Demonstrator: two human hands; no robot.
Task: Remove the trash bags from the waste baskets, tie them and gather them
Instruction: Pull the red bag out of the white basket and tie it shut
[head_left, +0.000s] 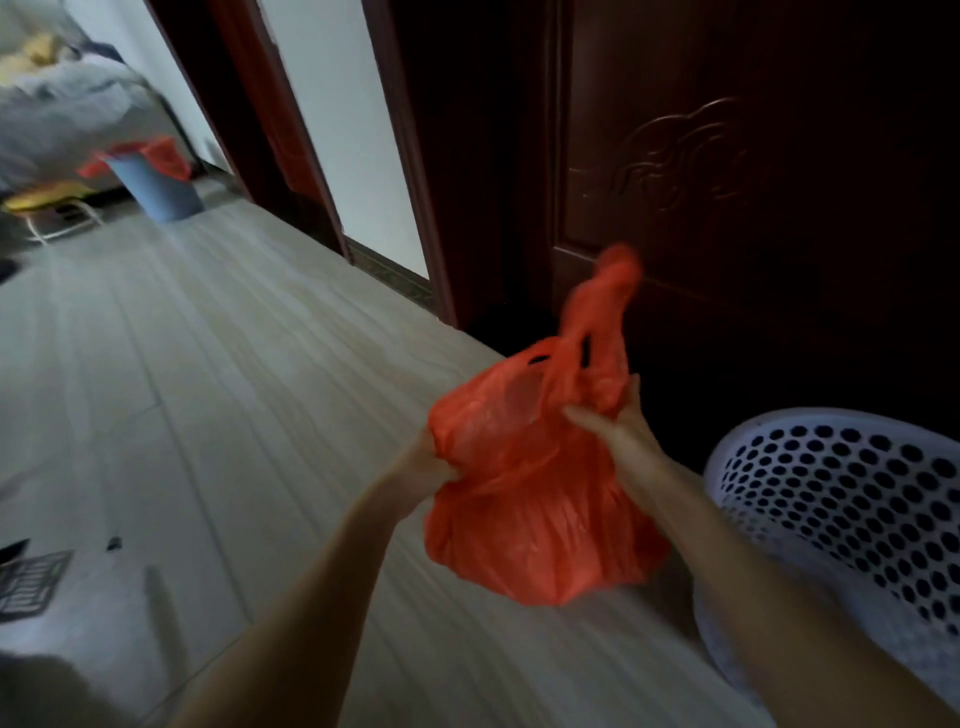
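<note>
I am holding a crumpled red-orange plastic trash bag (535, 499) up off the pale wood-grain floor (234, 364), in front of the dark carved wooden door (727, 182). My left hand (434, 462) is pinching its left side, fingers closed. My right hand (621, 423) is gripping near the loose handles, which look blurred, probably untied. A white perforated plastic waste basket (841, 499) is sitting just beside my right forearm. A blue waste basket lined with red plastic (156, 182) is standing well apart, near the far doorway.

i hold the trash bag (540, 499) between both hands, above the floor (208, 364); perforated basket (841, 499) just right, door (727, 182) behind, second basket (156, 187) far left.
</note>
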